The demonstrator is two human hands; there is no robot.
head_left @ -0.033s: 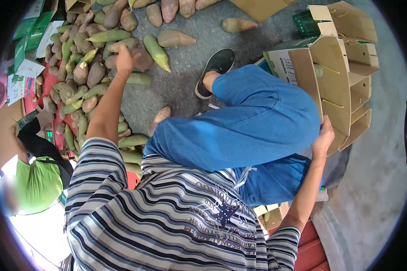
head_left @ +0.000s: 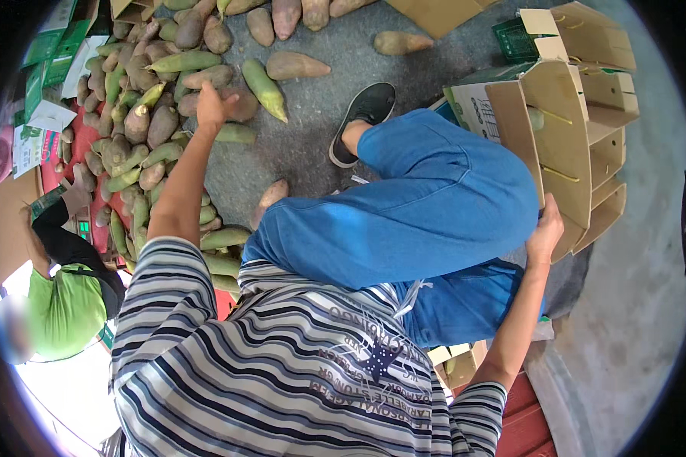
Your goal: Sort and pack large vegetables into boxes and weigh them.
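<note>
My left hand [head_left: 214,105] is stretched out over the right edge of a heap of radishes [head_left: 160,126], green and reddish-brown. Its thumb stands apart from the fingers and nothing shows gripped in it. A reddish radish [head_left: 242,106] lies right beside the thumb, and a paler brownish one [head_left: 209,77] is at the fingertips. Down at the right, my right hand [head_left: 545,232] holds the near edge of an open cardboard box [head_left: 560,152] with yellow cords. Part of its fingers is hidden behind the cardboard.
Loose radishes, such as a green one [head_left: 264,87], lie on the grey floor [head_left: 305,107] near my shoe [head_left: 363,118]. Another person in a green shirt [head_left: 67,312] is at the far left. Flat cardboard [head_left: 442,15] lies at the top; green cartons [head_left: 49,61] stand upper left.
My left hand has drawn back very slightly from the radish at its fingertips. The right hand and the box look unmoved.
</note>
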